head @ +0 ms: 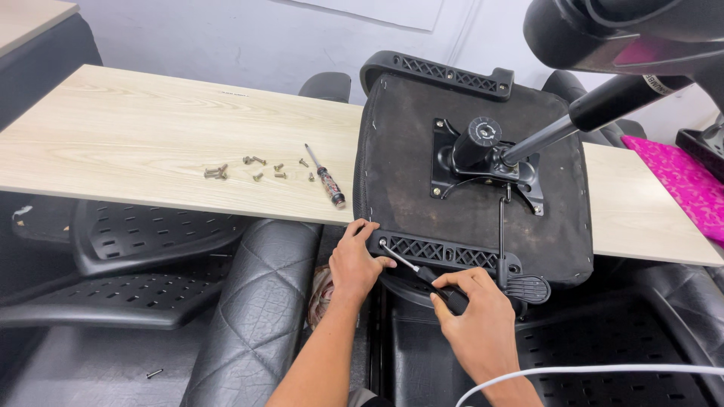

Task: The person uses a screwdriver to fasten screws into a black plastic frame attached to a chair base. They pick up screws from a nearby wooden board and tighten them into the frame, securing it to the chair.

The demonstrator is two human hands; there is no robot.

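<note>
An upturned office chair seat (467, 203) lies on the pale wooden bench (136, 143), its black underside up. The left hand (354, 264) grips the near corner of the seat's black plastic armrest bracket (445, 252). The right hand (471, 309), just beside it, is closed around the black handle of a screwdriver (422, 273), whose tip meets the bracket's corner by the left fingers. Beyond the left hand, well apart, lie loose screws (253, 169) and a second screwdriver (326, 177).

Loose screws (249, 169) and spare screwdriver (326, 179) on wooden tabletop (121, 136); pink cloth (682, 181) far right; white cable (603, 371) foreground.
</note>
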